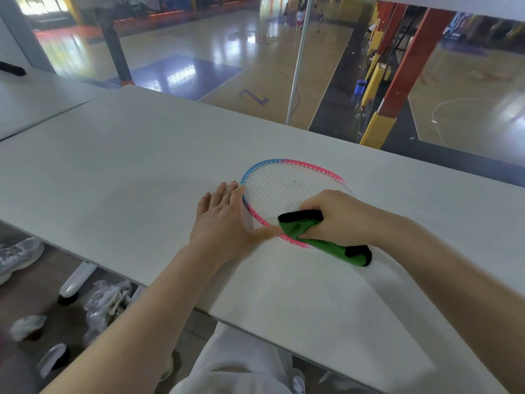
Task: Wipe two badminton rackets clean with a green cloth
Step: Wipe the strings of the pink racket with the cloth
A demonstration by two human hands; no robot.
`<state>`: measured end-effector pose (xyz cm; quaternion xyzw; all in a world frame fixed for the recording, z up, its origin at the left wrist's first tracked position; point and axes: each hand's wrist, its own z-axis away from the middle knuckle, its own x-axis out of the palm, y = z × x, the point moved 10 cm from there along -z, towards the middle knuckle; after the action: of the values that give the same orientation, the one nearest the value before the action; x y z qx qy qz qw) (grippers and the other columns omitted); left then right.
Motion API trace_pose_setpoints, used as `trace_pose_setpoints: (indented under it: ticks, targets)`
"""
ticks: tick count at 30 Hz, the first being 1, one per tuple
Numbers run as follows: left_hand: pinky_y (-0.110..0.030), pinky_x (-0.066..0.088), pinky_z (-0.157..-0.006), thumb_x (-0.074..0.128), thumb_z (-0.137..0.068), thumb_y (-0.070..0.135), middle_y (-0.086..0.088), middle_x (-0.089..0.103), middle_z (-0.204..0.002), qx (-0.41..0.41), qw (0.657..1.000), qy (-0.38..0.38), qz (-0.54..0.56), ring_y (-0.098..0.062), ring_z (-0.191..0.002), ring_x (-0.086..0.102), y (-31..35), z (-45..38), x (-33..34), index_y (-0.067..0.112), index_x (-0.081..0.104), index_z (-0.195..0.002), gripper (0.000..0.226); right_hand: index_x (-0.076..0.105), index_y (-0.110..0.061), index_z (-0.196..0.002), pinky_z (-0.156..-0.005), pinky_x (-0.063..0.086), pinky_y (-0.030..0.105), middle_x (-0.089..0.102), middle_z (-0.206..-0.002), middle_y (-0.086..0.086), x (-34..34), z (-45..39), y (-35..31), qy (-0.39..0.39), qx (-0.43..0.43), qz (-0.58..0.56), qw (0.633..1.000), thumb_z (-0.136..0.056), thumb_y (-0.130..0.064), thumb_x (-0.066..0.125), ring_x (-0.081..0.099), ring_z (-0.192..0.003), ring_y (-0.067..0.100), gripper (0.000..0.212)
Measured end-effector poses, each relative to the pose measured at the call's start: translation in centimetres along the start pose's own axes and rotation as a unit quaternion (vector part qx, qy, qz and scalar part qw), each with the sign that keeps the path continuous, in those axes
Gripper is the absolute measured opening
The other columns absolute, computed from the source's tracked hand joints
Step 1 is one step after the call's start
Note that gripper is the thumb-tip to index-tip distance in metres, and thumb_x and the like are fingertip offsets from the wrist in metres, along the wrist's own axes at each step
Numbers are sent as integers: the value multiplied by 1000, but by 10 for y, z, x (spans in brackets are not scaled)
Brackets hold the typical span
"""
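Only 1 view: a wide-angle camera at the person's head, looking forward and steeply down. It sits close above the white counter (142,172), whose edges bow with the lens. Past the counter's far edge it faces down onto an indoor court (255,46) well below.

White table (142,166), grey shoe (17,257) & crumpled bags (108,305) below.
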<state>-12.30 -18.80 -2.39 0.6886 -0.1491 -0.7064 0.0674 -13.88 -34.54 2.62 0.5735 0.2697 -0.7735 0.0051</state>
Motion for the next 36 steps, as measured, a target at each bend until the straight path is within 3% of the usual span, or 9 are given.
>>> trace_pose_setpoints:
  ticks: [8, 15, 22, 26, 30, 36]
  targets:
    - [-39, -3, -122, 33, -64, 96, 2, 5, -165, 6, 1000, -4, -16, -15, -151, -4, 0, 0, 1, 17, 7, -156, 124, 70, -28, -92, -72, 52, 29, 68, -83, -9, -5, 24, 17, -9, -3, 22, 1000, -89, -35, 63, 61, -79, 6, 10]
    - [-41, 0, -122, 27, -57, 99, 2, 8, -165, 8, 1000, 1, -6, -15, -151, -2, 3, 1, -1, 15, 10, -155, 130, 70, -25, -95, -74, 50, 27, 67, -84, -11, -1, -1, -3, 76, -37, -3, 996, -90, -28, 66, 58, -79, 4, 8]
    - [-41, 2, -122, 28, -58, 99, 4, 16, -163, 25, 999, 24, -2, -15, -151, -1, 4, 2, -2, 21, 13, -155, 125, 68, -20, -88, -64, 48, 30, 66, -78, -5, -1, -56, -41, 138, -62, -27, 988, -89, -24, 62, 58, -72, 11, 8]
    - [-40, 4, -122, 30, -59, 99, 5, 26, -159, 21, 999, 37, -12, -16, -151, 2, 4, 1, -4, 19, 17, -154, 124, 67, -18, -96, -72, 52, 33, 67, -89, -3, -1, -76, -53, 162, -64, -32, 984, -86, -15, 60, 60, -82, 15, 13]
    - [-40, 3, -122, 30, -61, 98, 5, 18, -162, 24, 999, 30, -8, -16, -151, 1, 5, 2, -3, 22, 13, -155, 122, 69, -19, -98, -73, 52, 37, 67, -90, -3, 2, -64, -47, 141, -82, -4, 987, -87, -18, 61, 59, -81, 14, 14]
    - [-38, 0, -122, 30, -58, 99, 3, 12, -164, 10, 1000, 12, 0, -14, -151, 0, 3, 3, -3, 16, 13, -155, 129, 69, -24, -108, -77, 48, 24, 67, -97, -8, -4, -20, -15, 98, -33, 21, 994, -88, -16, 63, 56, -86, 9, 23]
